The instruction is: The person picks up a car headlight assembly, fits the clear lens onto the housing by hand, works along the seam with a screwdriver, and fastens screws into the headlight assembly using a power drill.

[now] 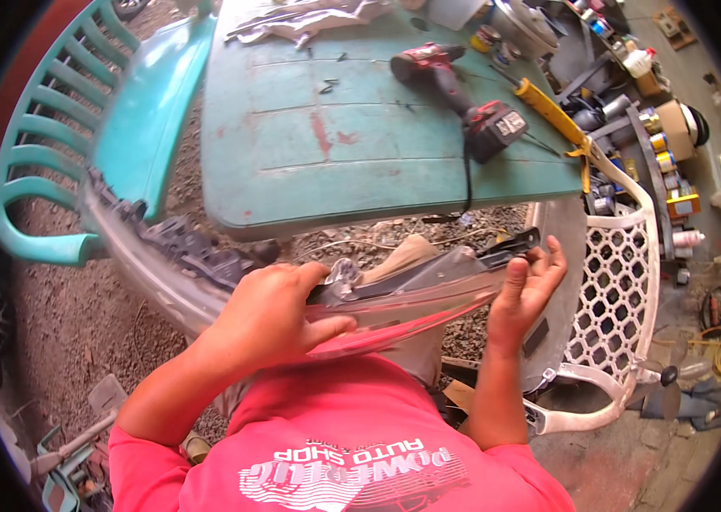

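A long, curved car headlight (416,309) with a clear lens and black housing lies across in front of my body, below the table's near edge. My left hand (271,311) is closed over its middle, thumb along the near edge and fingers over the top. At its right end my right hand (532,282) holds the lamp, thumb up and fingers bent beside a black bracket (509,246). Black fittings (194,243) run along the back of the lamp's left part. The undersides of both hands' grips are hidden.
Beyond the lamp stands a green plastic table (283,179) with a red and black cordless drill (463,102), small dark screws (328,85) and a yellow caulking gun (548,111). A green chair (143,111) is at left, a white chair (616,299) at right. Cans crowd a rack (646,154).
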Tool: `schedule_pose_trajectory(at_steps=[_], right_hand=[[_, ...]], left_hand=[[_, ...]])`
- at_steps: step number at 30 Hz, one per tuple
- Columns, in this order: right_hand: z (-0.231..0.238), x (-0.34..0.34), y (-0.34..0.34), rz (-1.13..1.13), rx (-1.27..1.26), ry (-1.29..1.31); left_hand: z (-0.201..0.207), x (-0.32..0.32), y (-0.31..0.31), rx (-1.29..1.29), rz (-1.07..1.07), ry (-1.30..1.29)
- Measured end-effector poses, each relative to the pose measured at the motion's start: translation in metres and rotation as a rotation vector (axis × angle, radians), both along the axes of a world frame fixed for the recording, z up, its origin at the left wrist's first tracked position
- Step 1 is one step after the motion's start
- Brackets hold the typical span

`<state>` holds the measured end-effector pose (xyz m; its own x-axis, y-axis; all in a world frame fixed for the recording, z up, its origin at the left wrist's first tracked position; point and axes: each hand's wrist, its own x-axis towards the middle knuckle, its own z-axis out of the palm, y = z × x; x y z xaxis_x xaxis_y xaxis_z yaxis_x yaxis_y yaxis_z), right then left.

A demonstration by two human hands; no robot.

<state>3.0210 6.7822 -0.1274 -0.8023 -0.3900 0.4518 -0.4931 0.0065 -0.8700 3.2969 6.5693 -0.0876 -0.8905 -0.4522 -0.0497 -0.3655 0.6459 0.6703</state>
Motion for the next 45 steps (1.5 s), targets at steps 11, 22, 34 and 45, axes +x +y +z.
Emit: schedule_pose_trajectory(at_steps=[11,22,34,45], right_hand=[[0.04,0.031,-0.017,-0.036,0.648,0.747],[-0.006,0.055,-0.032,0.727,0.739,0.725],[-0.036,0.062,-0.026,0.67,0.727,0.606],[-0.062,0.071,-0.031,0.695,0.655,0.58]], left_hand=[[-0.029,0.002,0.005,-0.079,-0.007,0.04],[-0.05,-0.007,0.025,-0.116,-0.032,-0.02],[-0.059,0.017,0.019,-0.428,-0.089,-0.084],[-0.069,0.013,0.026,-0.407,-0.069,-0.078]])
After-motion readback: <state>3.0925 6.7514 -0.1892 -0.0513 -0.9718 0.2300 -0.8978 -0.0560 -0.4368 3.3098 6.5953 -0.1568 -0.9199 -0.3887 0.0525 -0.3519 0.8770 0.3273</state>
